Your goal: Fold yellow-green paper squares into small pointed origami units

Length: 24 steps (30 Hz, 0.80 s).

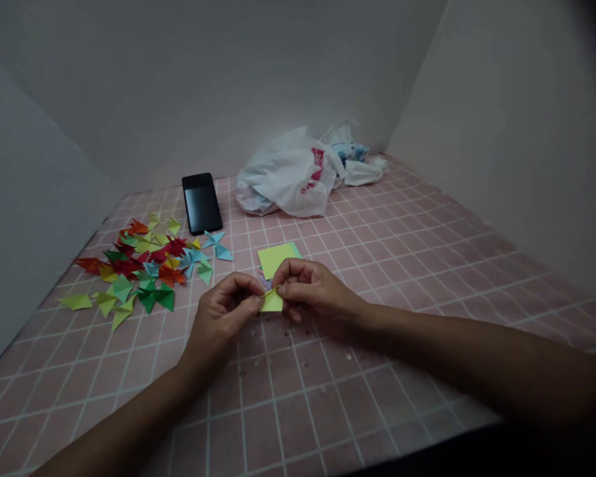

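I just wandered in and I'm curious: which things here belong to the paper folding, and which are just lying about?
Likely part of it:
small yellow-green paper, pinched and partly folded
square paper sheets
colourful folded shapes

Probably just lying about:
black phone
white plastic bag
blue-and-white bundle

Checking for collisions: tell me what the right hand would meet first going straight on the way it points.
Probably the left hand, which lies straight ahead of the right hand; both pinch the same yellow-green origami paper between them. Exact depth is unclear.
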Each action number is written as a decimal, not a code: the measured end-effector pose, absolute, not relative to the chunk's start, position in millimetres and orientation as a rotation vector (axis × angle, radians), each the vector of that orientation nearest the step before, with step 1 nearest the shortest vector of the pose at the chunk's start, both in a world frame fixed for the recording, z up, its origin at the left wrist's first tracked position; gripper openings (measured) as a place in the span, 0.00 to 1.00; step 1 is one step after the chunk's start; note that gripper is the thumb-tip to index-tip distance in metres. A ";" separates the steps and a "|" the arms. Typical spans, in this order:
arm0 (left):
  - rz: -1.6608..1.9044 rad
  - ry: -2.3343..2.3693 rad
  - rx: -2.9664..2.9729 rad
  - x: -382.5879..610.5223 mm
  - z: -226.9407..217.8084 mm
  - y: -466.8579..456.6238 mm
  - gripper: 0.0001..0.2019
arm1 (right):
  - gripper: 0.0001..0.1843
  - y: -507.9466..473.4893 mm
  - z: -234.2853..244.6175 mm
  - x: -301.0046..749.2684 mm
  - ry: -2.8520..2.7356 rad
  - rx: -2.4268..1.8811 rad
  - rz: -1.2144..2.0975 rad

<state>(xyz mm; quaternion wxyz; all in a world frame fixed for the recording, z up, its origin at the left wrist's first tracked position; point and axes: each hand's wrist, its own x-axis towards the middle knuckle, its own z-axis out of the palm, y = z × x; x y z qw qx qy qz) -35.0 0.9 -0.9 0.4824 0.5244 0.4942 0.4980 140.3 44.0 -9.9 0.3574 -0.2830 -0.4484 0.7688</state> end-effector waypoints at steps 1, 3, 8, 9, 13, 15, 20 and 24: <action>1.216 1.216 1.303 -34.3 0.6 0.7 0.02 | 0.06 44.1 -10.0 140.3 -1.172 -0.739 1.975; 1.220 1.231 1.348 -33.1 3.2 0.4 0.02 | 0.06 44.0 -9.8 140.3 -1.189 -0.752 1.960; 1.224 1.263 1.365 -31.5 5.4 0.4 0.01 | 0.04 42.9 -9.1 140.5 -1.200 -0.757 1.916; 1.223 1.268 1.363 -31.4 5.4 0.4 0.01 | 0.04 43.0 -9.2 140.6 -1.204 -0.759 1.907; 1.222 1.279 1.368 -31.5 5.6 1.1 0.01 | 0.04 44.6 -10.1 141.1 -1.197 -0.779 1.872; 1.223 1.286 1.370 -31.6 5.9 1.6 0.02 | 0.04 45.5 -10.4 141.4 -1.191 -0.777 1.871; 1.222 1.295 1.376 -31.7 6.6 1.4 0.02 | 0.06 45.7 -10.0 141.8 -1.223 -0.709 1.919; 1.214 1.284 1.375 -31.3 6.8 1.2 0.02 | 0.04 45.2 -10.5 141.4 -1.237 -0.743 1.918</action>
